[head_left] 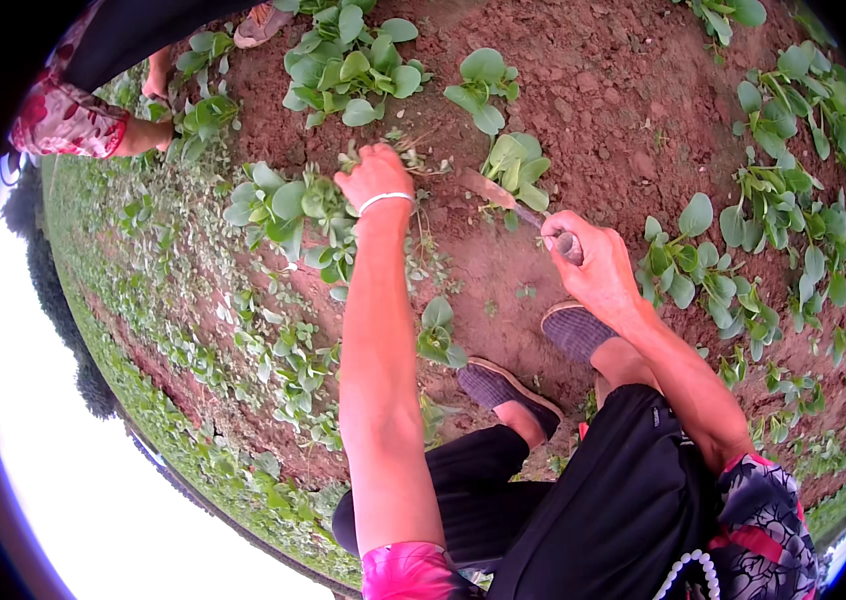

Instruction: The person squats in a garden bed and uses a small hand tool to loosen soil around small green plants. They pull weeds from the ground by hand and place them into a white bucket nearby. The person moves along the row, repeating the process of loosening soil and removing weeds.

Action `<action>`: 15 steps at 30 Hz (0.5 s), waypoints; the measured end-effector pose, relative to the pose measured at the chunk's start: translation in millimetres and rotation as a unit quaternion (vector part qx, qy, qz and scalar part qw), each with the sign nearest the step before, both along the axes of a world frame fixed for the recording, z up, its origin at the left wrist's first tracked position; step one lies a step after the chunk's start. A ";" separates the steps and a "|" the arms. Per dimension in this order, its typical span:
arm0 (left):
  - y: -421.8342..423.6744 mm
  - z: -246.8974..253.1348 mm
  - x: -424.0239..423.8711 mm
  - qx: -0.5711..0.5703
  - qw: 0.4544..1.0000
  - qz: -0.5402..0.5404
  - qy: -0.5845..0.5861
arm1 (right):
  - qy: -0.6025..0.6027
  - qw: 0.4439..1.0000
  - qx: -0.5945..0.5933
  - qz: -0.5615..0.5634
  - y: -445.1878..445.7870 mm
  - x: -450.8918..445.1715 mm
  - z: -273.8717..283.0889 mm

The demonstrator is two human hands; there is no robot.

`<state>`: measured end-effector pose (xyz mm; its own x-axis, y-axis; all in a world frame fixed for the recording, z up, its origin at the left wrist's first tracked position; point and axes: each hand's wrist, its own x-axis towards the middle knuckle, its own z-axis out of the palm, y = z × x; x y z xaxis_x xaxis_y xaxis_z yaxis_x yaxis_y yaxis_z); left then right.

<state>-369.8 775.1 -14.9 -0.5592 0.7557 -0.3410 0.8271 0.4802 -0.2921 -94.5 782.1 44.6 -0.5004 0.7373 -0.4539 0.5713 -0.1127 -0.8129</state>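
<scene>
My left hand, with a white band at the wrist, is closed around a bunch of pulled weeds. Some of their thin stems and roots stick out to the right of the fist. In my right hand is a small hand tool with a rusty flat blade and a worn handle. The blade points up and left, close to the soil, beside a young leafy green plant. Another leafy plant grows just left of my left hand.
Broad-leaved plants stand in rows on reddish soil. Small weeds cover the ground at left. My shoes rest on bare soil between plants. Another person's patterned sleeve and shoe show at upper left.
</scene>
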 end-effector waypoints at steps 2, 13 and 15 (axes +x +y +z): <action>-13.2 -4.5 -15.3 0.008 1.000 0.019 0.004 | -0.002 1.000 0.012 0.005 0.4 1.4 -1.4; -37.3 -15.6 -38.8 -0.076 0.989 0.106 -0.067 | 0.002 1.000 0.011 0.008 3.1 2.1 -0.9; -30.6 -16.5 -47.5 -0.091 0.981 0.137 -0.100 | -0.004 1.000 0.004 0.008 4.3 2.1 0.1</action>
<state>-417.3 744.5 -31.4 -0.6410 0.5029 -0.5799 0.7239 0.6472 -0.2388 -92.4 786.5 44.7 -0.5082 0.7331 -0.4520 0.5800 -0.0966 -0.8089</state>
